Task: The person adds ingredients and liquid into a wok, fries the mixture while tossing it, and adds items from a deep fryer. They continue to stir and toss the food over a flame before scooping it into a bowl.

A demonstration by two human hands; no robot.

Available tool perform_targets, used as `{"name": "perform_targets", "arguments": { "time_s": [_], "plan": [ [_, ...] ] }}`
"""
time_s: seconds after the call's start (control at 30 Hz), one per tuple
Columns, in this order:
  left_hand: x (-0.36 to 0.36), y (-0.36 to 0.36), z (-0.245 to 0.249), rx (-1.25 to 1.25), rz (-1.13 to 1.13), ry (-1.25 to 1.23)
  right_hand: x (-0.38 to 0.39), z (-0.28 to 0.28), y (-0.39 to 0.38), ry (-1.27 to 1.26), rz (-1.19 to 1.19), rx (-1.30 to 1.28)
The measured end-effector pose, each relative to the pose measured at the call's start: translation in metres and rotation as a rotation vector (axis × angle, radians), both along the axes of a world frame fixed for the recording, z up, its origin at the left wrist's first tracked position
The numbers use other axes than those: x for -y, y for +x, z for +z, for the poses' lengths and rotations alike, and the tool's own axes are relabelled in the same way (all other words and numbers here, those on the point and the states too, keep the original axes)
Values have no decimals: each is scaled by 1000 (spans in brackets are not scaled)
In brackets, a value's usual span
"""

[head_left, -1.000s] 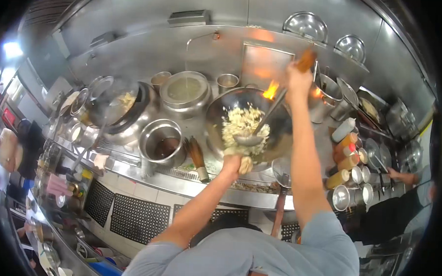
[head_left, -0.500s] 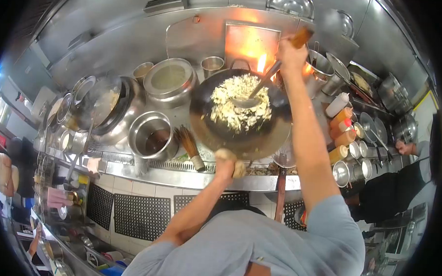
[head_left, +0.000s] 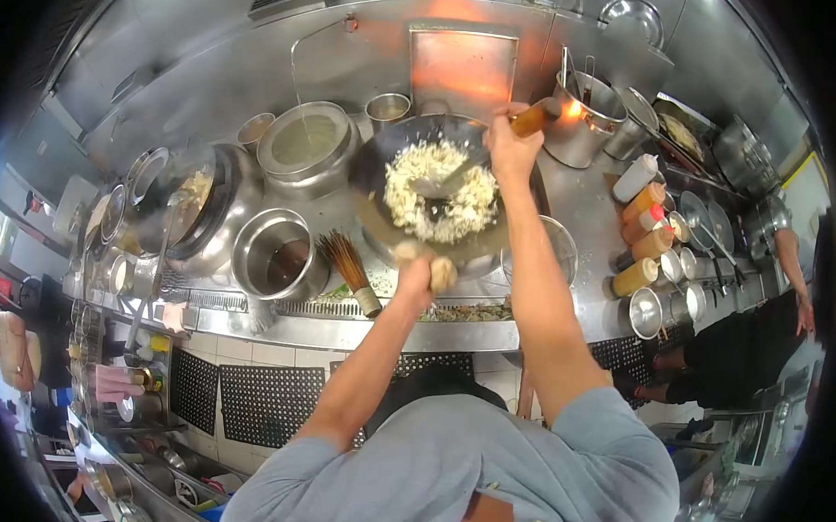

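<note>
My left hand is closed around a folded beige cloth at the near rim of the dark wok. My right hand grips the wooden handle of a long ladle. The ladle's bowl lies among loose, pale white and yellow food that looks like fried rice with egg. Motion blurs the wok, and the cloth hides its near grip. A wire strainer sits partly behind the wok at its right.
Left of the wok stand a steel pot of dark liquid, a bamboo brush and a large lidded pot. Squeeze bottles line the right side, near a pot. A co-worker's arm shows at far right.
My right hand has come down and to the left with the ladle. The wok has shifted off toward the upper left, uncovering the strainer. The tall flame behind it no longer shows.
</note>
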State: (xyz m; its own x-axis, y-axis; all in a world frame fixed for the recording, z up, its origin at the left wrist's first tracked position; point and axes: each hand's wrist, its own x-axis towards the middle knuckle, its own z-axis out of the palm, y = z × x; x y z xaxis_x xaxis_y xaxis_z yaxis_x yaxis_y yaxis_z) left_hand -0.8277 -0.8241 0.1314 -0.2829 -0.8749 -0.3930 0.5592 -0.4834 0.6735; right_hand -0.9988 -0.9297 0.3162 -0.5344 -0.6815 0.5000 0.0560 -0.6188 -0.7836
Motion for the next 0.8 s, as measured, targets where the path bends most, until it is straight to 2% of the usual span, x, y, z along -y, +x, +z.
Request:
{"name": "perform_targets", "arguments": {
  "time_s": [0.03, 0.07, 0.13, 0.17, 0.23, 0.3, 0.33, 0.4, 0.43, 0.47, 0.5, 0.53, 0.6, 0.67, 0.7, 0.77, 0.8],
  "plan": [
    [-39, -2, 46, -14, 63, 36, 8, 14, -12, 44, 58, 64],
    [-54, -4, 70, -32, 134, 65, 14, 33, -15, 83, 124, 125],
    [-22, -3, 55, -57, 89, 107, -5, 80, -1, 175, 230, 100],
    [-9, 0, 37, -66, 64, 128, -8, 81, 9, 146, 241, 81],
    [-7, 15, -24, -125, -38, -20, -8, 70, 15, 123, 169, 48],
    [-55, 4, 23, 5, 77, -17, 25, 73, -7, 108, 17, -29],
    [-84, 2, 29, 61, 120, -23, 17, 99, -12, 149, -52, -36],
    [-96, 4, 44, 87, 151, -61, 18, 123, -39, 24, 321, 1],
    [-94, 6, 56, 59, 130, -73, 8, 120, -31, 38, 313, -34],
    [-64, 4, 75, 42, 59, 130, -15, 112, -20, 53, 304, -61],
    [-20, 2, 44, 0, 23, 109, -30, 108, -12, 52, 283, -86],
    [8, -1, 8, -40, -25, 85, -25, 76, 0, 209, 158, -168],
    [-27, -4, 5, 66, 74, 14, -12, 40, 4, 61, 252, -125],
    [-77, -3, 13, 130, 219, -29, 6, 79, -26, -36, 12, 22],
    [-98, -5, 25, 137, 313, -48, 20, 95, -54, -13, 14, 45],
    [-97, -4, 40, 112, 352, -29, -9, 141, -77, -50, 119, 28],
    [-78, 1, 48, 84, 297, 5, -19, 149, -93, -75, 200, 28]
  ]
}}
